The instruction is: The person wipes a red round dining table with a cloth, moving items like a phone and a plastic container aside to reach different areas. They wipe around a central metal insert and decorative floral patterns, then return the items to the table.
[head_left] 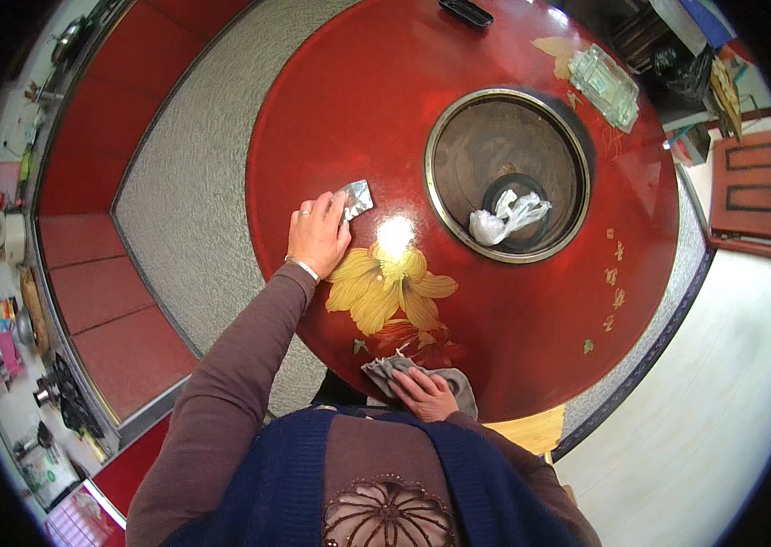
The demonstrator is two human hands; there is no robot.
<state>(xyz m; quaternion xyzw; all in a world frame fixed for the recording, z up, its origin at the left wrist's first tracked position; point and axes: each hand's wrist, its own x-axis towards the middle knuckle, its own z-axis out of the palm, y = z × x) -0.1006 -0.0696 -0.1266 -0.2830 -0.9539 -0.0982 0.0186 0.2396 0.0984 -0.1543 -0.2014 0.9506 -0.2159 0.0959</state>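
My left hand (pixel 320 234) is on the left side of a round red lacquered table (pixel 344 116). Its fingers are on a small silver foil packet (pixel 358 199), partly hidden beneath them. Close to my body, my right hand (pixel 428 394) grips a bunched grey cloth (pixel 457 383) against the table's near edge. Between the two hands a large yellow painted flower (pixel 392 284) decorates the tabletop, with a bright light reflection above it.
A round recess with a metal rim (pixel 430 195) holds a crumpled white plastic bag (pixel 512 217). At the far right lies a clear glass tray (pixel 604 87); a black tray (pixel 466 12) sits at the far edge. A cluttered counter (pixel 16 321) runs along the left beside red cabinets (pixel 101 137).
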